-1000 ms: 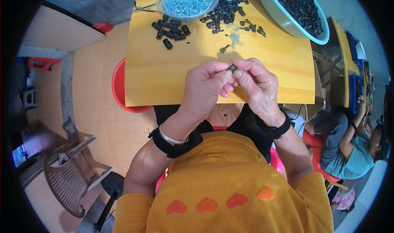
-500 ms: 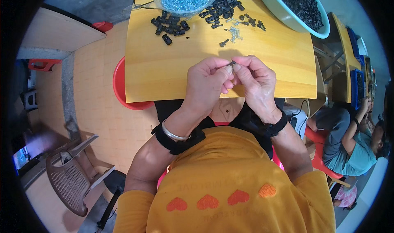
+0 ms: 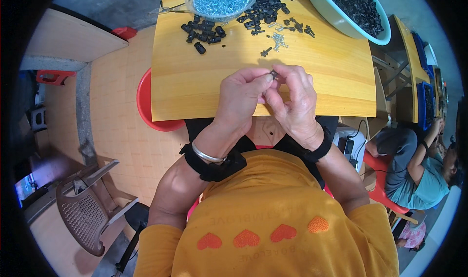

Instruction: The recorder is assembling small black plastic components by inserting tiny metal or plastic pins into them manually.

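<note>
My left hand (image 3: 240, 92) pinches a small dark plastic part (image 3: 274, 75) between thumb and forefinger, above the near half of the wooden table. My right hand (image 3: 296, 99) is curled against the same part, its forefinger touching it and its thumb lower down; the other fingertips are partly hidden. Beyond the hands lie a loose black plunger-like piece (image 3: 265, 51), a few small clear springs (image 3: 279, 41) and a heap of small black plastic parts (image 3: 265, 11). To the left of these is a group of black barrel-shaped cord locks (image 3: 202, 32).
A clear bowl of bluish, shiny small pieces (image 3: 222, 1) stands at the far left of the table (image 3: 195, 91). At the far right is a pale green basin (image 3: 336, 19) filled with black parts. A red tub (image 3: 146, 101) sits beside the table; another person (image 3: 419, 174) sits at right.
My right thumb has come away from the part and dropped lower, while the right forefinger stays at it. The left hand keeps its pinch, with the part tilted slightly.
</note>
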Demonstrator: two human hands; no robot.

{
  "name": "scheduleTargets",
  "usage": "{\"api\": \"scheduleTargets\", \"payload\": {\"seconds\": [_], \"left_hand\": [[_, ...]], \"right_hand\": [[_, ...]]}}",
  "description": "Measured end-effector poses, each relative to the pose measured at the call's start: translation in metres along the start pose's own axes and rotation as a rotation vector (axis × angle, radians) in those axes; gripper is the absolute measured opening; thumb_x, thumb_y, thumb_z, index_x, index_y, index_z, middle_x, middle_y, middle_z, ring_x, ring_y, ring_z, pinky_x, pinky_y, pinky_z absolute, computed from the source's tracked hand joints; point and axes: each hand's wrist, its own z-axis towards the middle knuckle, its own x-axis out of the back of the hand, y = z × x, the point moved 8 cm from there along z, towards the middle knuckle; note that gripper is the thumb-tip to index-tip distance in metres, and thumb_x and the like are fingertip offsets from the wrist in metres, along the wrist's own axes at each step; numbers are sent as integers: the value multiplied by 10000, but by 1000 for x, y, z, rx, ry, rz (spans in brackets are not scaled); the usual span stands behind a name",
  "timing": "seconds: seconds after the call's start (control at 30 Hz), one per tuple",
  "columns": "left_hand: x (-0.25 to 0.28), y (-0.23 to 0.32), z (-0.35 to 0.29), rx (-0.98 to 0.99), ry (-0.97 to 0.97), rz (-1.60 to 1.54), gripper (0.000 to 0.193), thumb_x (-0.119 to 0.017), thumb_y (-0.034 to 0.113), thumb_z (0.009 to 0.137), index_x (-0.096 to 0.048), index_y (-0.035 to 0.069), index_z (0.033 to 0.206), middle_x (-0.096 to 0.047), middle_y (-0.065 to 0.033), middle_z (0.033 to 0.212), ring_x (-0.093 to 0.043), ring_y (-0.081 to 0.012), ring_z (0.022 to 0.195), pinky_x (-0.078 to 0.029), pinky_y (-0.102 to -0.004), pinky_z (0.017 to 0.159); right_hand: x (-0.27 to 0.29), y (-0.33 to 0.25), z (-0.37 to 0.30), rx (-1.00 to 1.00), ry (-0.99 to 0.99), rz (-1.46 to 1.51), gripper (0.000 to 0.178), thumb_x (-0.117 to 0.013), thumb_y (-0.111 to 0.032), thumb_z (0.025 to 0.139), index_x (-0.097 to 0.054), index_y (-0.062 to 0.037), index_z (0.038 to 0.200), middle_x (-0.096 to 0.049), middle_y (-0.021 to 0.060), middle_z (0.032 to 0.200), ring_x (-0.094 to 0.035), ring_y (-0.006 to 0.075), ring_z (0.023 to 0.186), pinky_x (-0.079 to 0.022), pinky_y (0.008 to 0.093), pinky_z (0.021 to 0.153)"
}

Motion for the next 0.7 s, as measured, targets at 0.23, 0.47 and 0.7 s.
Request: {"api": "scheduleTargets", "payload": {"seconds": [0.23, 0.47, 0.7], "left_hand": [[1, -6, 2, 54, 10, -51, 164, -554, 92, 841, -584, -24, 954, -620, -81, 862, -593, -129, 764, -487, -247, 699], [5, -12, 5, 20, -9, -102, 162, -560, 95, 837, -581, -19, 950, -612, -70, 832, -579, -119, 744, -469, -236, 679], [5, -9, 0, -21, 43, -157, 121, -556, 85, 835, -564, -11, 908, -599, -60, 804, -561, -109, 684, -456, -221, 625]], "right_hand": [[-4, 3, -3, 45, 53, 18, 349, -639, -22, 649, -552, -49, 985, -523, 87, 782, -526, 254, 721, -397, 347, 684], [-7, 5, -4, -58, 52, 99, 322, -622, -12, 673, -548, -36, 985, -522, 101, 760, -528, 258, 685, -438, 342, 640], [-9, 4, -3, -120, 57, 141, 269, -612, -4, 688, -554, -26, 950, -517, 110, 746, -527, 257, 662, -443, 339, 611]]}}
